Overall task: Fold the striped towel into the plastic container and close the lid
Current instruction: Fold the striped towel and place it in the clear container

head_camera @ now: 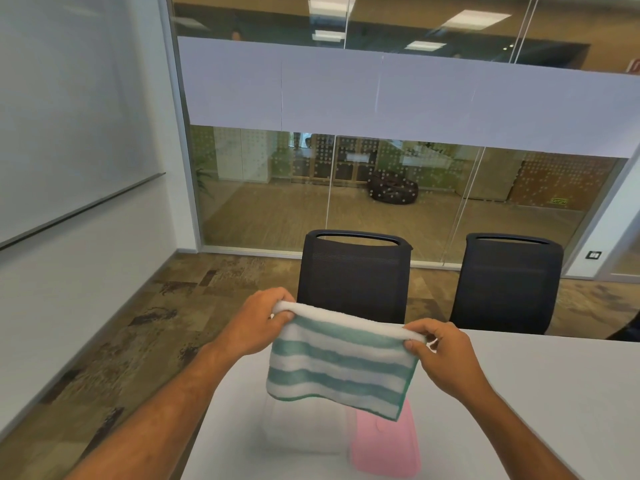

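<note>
I hold a green-and-white striped towel [339, 362] in the air above the table, folded over along its top edge. My left hand [258, 322] pinches the towel's upper left corner. My right hand [446, 355] pinches its upper right corner. The towel hangs down and partly hides a clear plastic container [304, 431] standing on the table right below it. A pink lid [384, 445] lies flat beside the container on its right.
The white table [519, 410] stretches to the right, with its left edge near my left forearm. Two black office chairs [353, 275] [505, 282] stand at the far side. A glass wall lies behind them, and patterned floor to the left.
</note>
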A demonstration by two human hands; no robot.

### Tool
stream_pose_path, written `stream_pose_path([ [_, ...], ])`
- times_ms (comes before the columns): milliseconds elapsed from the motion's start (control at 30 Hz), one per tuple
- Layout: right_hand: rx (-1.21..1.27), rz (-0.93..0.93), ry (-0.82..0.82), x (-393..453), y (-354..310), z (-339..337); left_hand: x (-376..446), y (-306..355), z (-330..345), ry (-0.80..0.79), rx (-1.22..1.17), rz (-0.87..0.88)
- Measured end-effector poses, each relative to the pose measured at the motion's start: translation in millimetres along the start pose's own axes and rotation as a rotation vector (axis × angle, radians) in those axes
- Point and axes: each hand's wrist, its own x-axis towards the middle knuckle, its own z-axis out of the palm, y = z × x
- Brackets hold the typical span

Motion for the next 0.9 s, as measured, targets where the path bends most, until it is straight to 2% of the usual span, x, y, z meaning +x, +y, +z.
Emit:
stream_pose_path([
  [167, 0.067, 0.066, -0.082, 3.5, 4.2, -6.1, 3.6, 10.3, -4.9, 0.035, -0.244, 0.03],
  [300, 0.074, 0.05, -0.217, 5.1, -2.8, -5.9, 9.8, 26.0, -6.6, -0.044, -0.183, 0.15],
  [400, 0.086, -0.038, -0.242, 4.4, -18.4, 5.3, 11.9, 45.4, -2.1, -0.169, -0.114, 0.261],
  [500, 0.212, -0.093, -0.273, 2.9, -38.6, 19.3, 8.8, 64.6, 6.9, -0.297, -0.023, 0.331],
  [600, 0.386, -0.135, -0.361, 0.2, -56.2, 33.8, 5.2, 71.8, 14.9, -0.346, 0.01, 0.373],
  [767, 0.405, -0.043, -0.277, -0.7, -59.9, 44.8, -1.7, 70.2, 11.4, -0.262, -0.105, 0.34],
  [900, 0.427, -0.024, -0.226, 1.3, -53.3, 39.8, -7.2, 51.9, 2.4, -0.343, -0.07, 0.232],
])
